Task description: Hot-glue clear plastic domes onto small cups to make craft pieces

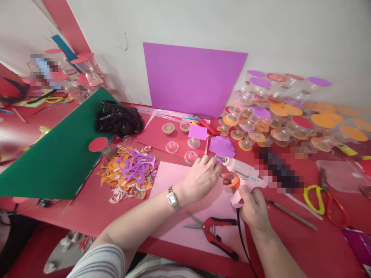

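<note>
My right hand (256, 210) is wrapped round the handle of a white-pink hot glue gun (242, 170) with an orange trigger and a black cord. The gun's metal nozzle points left, close to my left fingers. My left hand (204, 177) has its fingers curled down just beside the nozzle. Whatever is between them is hidden by the back of the hand. Beyond that hand stand a clear plastic dome lid (191, 157) and a small sand-filled cup topped by a purple square (198, 132). A stack of purple paper pieces (222, 146) lies behind the nozzle.
Red-handled snips (216, 231) lie on a pink sheet (165, 181). Paper scraps (130, 170), a black plastic bag (118, 117) and a green board (58, 162) are left. Hourglass-like cup pairs (281, 133) crowd the right back. Yellow-and-orange scissors (315, 200) and a stick (292, 214) lie right.
</note>
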Available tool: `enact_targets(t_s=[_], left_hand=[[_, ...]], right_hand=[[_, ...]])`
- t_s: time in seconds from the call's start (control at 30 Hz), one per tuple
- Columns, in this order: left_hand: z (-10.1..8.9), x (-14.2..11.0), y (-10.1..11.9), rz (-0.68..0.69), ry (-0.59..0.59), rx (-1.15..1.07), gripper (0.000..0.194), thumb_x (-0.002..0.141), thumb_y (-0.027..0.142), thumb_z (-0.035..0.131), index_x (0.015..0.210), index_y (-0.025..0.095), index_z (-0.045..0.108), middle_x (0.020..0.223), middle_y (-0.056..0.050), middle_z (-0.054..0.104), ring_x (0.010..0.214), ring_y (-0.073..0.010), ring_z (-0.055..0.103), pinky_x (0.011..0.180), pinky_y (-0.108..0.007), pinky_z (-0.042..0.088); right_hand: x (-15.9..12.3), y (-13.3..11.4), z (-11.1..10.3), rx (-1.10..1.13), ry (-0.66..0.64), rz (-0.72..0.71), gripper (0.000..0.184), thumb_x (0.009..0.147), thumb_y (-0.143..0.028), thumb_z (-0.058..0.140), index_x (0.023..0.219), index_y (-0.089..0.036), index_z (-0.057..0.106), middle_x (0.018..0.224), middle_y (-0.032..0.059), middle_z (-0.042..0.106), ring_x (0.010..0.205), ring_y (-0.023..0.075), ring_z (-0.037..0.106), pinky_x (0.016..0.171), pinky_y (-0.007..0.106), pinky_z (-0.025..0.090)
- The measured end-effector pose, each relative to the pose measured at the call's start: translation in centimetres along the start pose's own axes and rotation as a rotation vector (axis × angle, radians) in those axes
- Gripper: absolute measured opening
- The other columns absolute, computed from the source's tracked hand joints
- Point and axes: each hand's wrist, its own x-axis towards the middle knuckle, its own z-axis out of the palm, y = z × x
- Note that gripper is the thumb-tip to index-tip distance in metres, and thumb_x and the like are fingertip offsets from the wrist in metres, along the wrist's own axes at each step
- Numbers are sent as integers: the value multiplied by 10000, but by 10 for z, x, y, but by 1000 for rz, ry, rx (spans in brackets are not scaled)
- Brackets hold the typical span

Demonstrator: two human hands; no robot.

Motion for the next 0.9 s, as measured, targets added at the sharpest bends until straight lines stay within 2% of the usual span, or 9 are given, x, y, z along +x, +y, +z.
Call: enact_targets(t_s=[0.27, 0.43, 0.6, 0.7, 0.8, 0.9], left_hand=[[1, 2, 1, -10, -6, 3, 131, 971, 123, 447, 979, 139, 577, 877, -94, 582, 946, -262, 535, 762, -356, 453], [0, 0, 2, 0, -25, 9, 146, 982, 128, 429, 994, 137, 574, 883, -92, 580, 929, -253, 537, 759, -349, 448], [3, 2, 1, 5, -15, -7, 133, 971, 118, 441, 997, 135, 570, 949, -105, 599, 943, -255, 541, 779, -365, 475], [-2, 4, -15, -64, -3, -13, 145, 970, 123, 442, 1025, 135, 576, 1013, -123, 609, 965, -261, 544, 804, -381, 488], [-10, 2, -44, -225, 52, -20, 174, 946, 190, 541, 1105, 127, 576, 1140, -141, 601, 1044, -280, 541, 872, -401, 490], [-14, -5, -73, -288, 74, -77, 390, 871, 198, 666, 1237, 156, 539, 1100, -98, 603, 1003, -249, 570, 902, -381, 495]], right_hand=[[0, 7, -4, -73, 63, 2, 356, 818, -540, 683, 931, -204, 713, 851, 70, 747, 816, 252, 696, 729, 376, 571], [1, 5, -5, -60, 48, 31, 368, 813, -543, 684, 936, -198, 714, 845, 70, 741, 807, 249, 690, 702, 361, 565], [2, -5, -2, -55, 14, -34, 337, 850, -515, 645, 928, -195, 716, 891, 82, 750, 866, 243, 698, 753, 362, 571], [3, -13, 2, -40, 16, -82, 327, 870, -513, 618, 897, -201, 712, 908, 85, 753, 863, 233, 697, 728, 346, 572], [4, -20, 5, 11, 31, -100, 312, 877, -499, 616, 893, -202, 710, 893, 82, 749, 823, 218, 693, 659, 316, 561], [6, -25, 8, 33, 22, -120, 271, 881, -467, 630, 874, -211, 718, 873, 69, 741, 813, 207, 688, 678, 316, 564]])
